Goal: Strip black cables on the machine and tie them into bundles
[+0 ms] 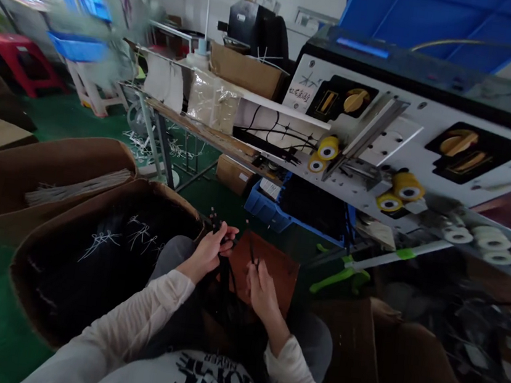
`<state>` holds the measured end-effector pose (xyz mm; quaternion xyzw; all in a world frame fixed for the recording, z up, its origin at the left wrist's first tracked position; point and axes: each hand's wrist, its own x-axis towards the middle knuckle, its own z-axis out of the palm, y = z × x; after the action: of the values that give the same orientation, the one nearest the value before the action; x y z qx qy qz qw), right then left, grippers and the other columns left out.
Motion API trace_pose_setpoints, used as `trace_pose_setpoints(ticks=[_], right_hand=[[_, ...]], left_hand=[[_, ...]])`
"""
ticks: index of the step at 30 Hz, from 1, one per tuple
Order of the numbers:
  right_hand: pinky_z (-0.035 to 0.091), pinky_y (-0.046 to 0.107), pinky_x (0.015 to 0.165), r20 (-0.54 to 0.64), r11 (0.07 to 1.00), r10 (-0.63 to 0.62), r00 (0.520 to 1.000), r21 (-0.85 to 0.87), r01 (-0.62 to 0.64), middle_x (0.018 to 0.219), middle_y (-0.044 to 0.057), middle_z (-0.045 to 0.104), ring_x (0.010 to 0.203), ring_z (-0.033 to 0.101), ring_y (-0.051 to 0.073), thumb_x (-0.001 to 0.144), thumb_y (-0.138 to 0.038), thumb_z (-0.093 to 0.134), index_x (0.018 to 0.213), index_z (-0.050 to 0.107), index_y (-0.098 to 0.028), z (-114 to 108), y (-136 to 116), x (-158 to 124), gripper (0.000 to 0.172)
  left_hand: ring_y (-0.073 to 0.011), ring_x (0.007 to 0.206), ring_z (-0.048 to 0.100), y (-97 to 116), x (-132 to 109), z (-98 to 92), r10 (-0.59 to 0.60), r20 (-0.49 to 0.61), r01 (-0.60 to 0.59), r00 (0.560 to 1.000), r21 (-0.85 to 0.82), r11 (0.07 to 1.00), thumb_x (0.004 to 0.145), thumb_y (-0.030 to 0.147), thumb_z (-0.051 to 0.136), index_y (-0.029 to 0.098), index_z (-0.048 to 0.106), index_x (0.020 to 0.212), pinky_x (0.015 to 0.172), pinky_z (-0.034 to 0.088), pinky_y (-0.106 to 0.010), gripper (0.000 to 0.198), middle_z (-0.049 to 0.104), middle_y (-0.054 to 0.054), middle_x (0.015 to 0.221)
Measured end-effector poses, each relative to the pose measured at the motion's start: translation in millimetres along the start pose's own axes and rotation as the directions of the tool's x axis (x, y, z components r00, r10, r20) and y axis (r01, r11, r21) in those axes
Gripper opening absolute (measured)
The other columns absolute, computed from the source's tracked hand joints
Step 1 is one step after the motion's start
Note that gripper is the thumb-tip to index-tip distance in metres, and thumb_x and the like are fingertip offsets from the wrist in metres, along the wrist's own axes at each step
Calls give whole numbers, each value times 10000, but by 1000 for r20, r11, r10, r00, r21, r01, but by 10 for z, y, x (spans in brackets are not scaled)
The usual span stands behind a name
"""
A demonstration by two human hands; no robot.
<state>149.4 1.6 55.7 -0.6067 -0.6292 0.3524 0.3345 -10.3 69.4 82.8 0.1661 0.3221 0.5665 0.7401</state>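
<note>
My left hand point(212, 249) is closed around several black cables point(223, 273), whose stripped tips stick up past the fingers. Lower down, the cables hang between my knees into a dark area. In my right hand point(263, 287) a single black cable point(252, 247) is pinched, its pale tip pointing up and away from me. The hands are a short way apart, in front of a brown-orange box or board point(270, 258). To the left, a large carton point(34, 251) holds many black cables, some bundled with white ties point(99, 242).
A machine with yellow rollers point(328, 148) stands ahead on the right. Under its bench sits a blue crate point(266, 208) with black material. Another carton point(87, 152) holds grey strands at left. Brown cardboard point(347, 352) is beside my right knee. A blurred person point(103, 24) is at upper left.
</note>
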Motion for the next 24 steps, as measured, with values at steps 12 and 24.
trace_pose_setpoints(ticks=[12, 24], right_hand=[[461, 317, 766, 277, 939, -209, 938, -211, 272, 986, 96, 652, 895, 627, 207, 895, -349, 441, 1101, 512, -190, -36, -561, 282, 270], [493, 194, 573, -245, 438, 177, 953, 887, 146, 885, -27, 597, 771, 598, 100, 621, -478, 720, 939, 539, -226, -330, -1385, 1957, 444]], left_hand=[[-65, 485, 400, 49, -144, -84, 115, -123, -79, 986, 265, 961, 650, 538, 695, 153, 500, 627, 421, 216, -198, 432, 516, 18, 606], [-49, 380, 304, 308, -357, -290, -54, 278, 117, 959, -213, 970, 898, 362, 457, 165, 392, 615, 434, 352, -203, 352, 335, 63, 508]])
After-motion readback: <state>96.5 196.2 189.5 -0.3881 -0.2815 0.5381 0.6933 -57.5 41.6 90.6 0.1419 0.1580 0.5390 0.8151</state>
